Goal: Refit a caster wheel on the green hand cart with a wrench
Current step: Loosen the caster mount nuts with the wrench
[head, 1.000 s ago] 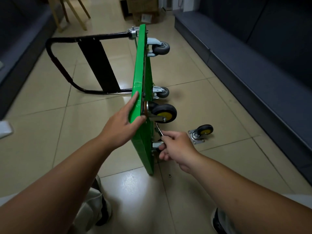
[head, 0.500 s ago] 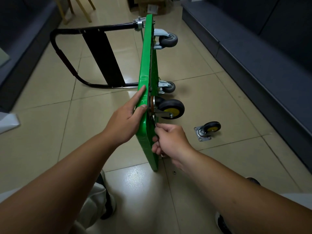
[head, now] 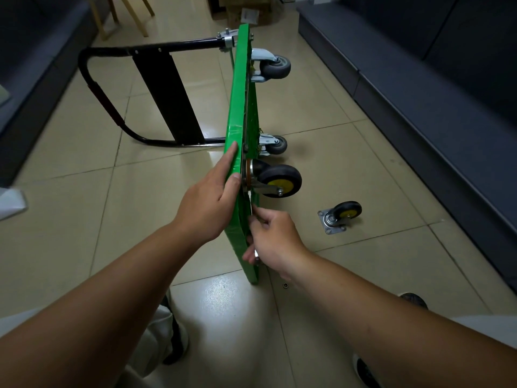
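Note:
The green hand cart point(head: 237, 107) stands on its side edge on the tiled floor, its black handle point(head: 112, 88) lying to the left. My left hand point(head: 209, 200) rests flat on the deck's top edge, fingers straight, thumb against the rim. A black caster with a yellow hub point(head: 279, 180) sits against the underside near my hands. My right hand point(head: 274, 236) grips a thin silver wrench point(head: 249, 203) whose head reaches up to that caster's mounting plate. Two grey casters point(head: 275, 69) point(head: 275, 144) are fixed further along the deck.
A loose yellow-hub caster point(head: 342, 215) lies on the floor to the right. A small nut point(head: 285, 285) lies near the cart's near corner. Dark benches point(head: 419, 93) line both sides. Wooden chair legs point(head: 134, 15) and cardboard boxes point(head: 246, 12) stand at the far end.
My right hand has swung the wrench in toward the cart's underside, from out at the right to close against the deck. My left hand stays on the edge.

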A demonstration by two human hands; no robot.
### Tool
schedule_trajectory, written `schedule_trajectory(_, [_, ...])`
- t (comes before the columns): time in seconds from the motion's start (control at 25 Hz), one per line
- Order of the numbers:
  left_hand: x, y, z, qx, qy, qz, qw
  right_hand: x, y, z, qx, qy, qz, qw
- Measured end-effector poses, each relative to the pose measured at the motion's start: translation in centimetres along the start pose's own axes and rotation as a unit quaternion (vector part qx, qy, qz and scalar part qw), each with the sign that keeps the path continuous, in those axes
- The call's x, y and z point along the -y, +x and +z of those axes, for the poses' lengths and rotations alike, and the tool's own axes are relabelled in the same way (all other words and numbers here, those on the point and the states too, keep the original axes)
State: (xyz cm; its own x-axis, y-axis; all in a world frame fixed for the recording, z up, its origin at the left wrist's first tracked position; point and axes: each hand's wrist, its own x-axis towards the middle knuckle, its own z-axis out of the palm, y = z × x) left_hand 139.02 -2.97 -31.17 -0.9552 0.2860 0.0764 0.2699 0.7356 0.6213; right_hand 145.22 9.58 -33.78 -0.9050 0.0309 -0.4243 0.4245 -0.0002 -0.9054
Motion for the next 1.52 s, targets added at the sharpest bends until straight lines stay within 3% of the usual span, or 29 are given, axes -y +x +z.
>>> schedule_trajectory(0.28, [0.3,0.1,-0.1,0.001,0.004,-0.004,1.0,2.5,-0.1,0.1,0.017,0.131,0.081,0.988])
schedule_trajectory(0.56, [0.3,0.1,-0.7,0.014,-0.001,0.006,1.0,1.7,-0.8,0.0,0.04,0.026,0.078,0.996])
schedule_trajectory(1.16, [-0.4,0.0,-0.2,-0.011,0.015,0.003,1.0,0.1,0.4,0.2,0.014,-0.023,0.041,0.999])
schedule_trajectory(1.52, [-0.3,0.0,-0.3,0.004,0.016,-0.009,1.0,1.1,0.2,0.1,0.038,-0.038,0.077,0.996])
